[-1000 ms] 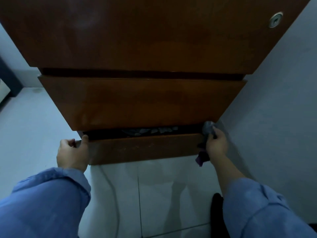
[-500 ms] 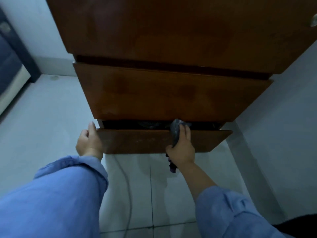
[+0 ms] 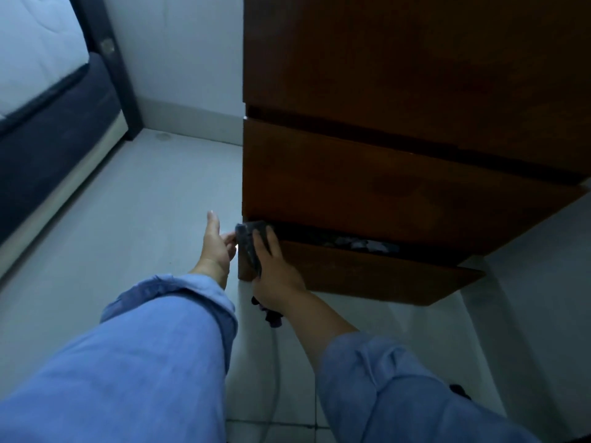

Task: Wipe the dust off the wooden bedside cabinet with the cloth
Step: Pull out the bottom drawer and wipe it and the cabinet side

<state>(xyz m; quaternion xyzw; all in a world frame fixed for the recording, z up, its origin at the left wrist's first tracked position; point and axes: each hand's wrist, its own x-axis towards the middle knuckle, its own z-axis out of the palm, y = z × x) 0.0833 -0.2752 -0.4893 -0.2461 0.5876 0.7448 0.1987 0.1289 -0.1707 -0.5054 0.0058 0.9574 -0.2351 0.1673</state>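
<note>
The wooden bedside cabinet (image 3: 399,91) fills the upper right, seen from above, with two drawer fronts below its top. The bottom drawer (image 3: 367,273) stands slightly pulled out, with grey items showing in the gap. My right hand (image 3: 275,276) presses a dark grey cloth (image 3: 249,247) against the left end of that drawer front; a cloth tail hangs below the wrist. My left hand (image 3: 214,247) is just left of the drawer corner, fingers spread, thumb up, holding nothing.
A bed with a white mattress (image 3: 35,49) and dark base (image 3: 54,148) lies at the left. Pale tiled floor (image 3: 134,212) spreads between bed and cabinet. A thin cable (image 3: 273,378) runs along the floor below my right arm. A grey wall (image 3: 543,282) flanks the cabinet's right side.
My right hand slid the cloth leftward along the bottom drawer front, from its right end to its left corner. My left hand let go of the drawer's left edge and opened. The view swung left.
</note>
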